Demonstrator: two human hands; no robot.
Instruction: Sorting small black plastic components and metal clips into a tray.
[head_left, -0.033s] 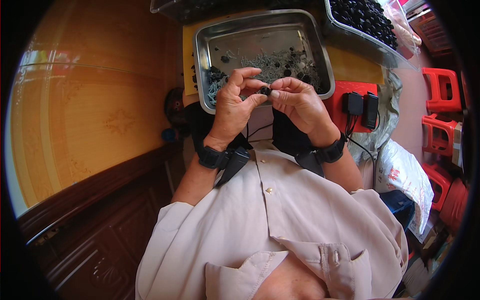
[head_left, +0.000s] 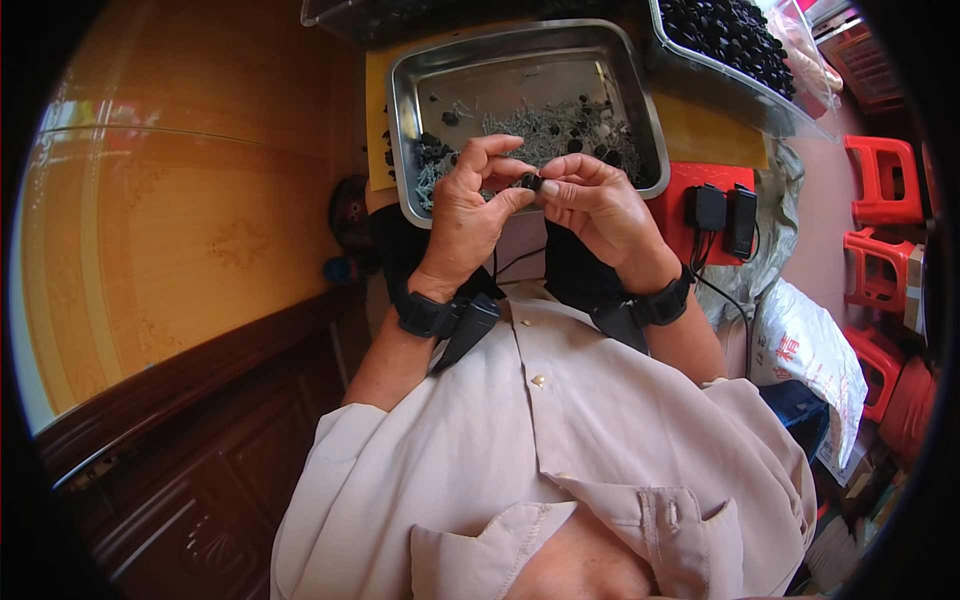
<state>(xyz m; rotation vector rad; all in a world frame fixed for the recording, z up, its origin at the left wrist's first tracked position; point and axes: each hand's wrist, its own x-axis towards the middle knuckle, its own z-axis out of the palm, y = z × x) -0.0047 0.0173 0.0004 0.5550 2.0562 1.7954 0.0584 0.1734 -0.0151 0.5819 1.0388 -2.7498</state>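
Observation:
A small black round part is pinched between my two hands above the near rim of a metal tray. My left hand grips it from the left with thumb and fingertips, and some of the other fingers are curled loosely. On the other side, the thumb and forefinger of my right hand close on the same part. Whether a screw sits in it is hidden by the fingertips. Grey screws lie heaped in the tray, mixed with several black parts like the one I hold.
A clear plastic bin full of black round pieces stands at the far right. Right of the tray, black adapters with cables rest on a red surface. A wooden panel borders the left; red stools stand farther right.

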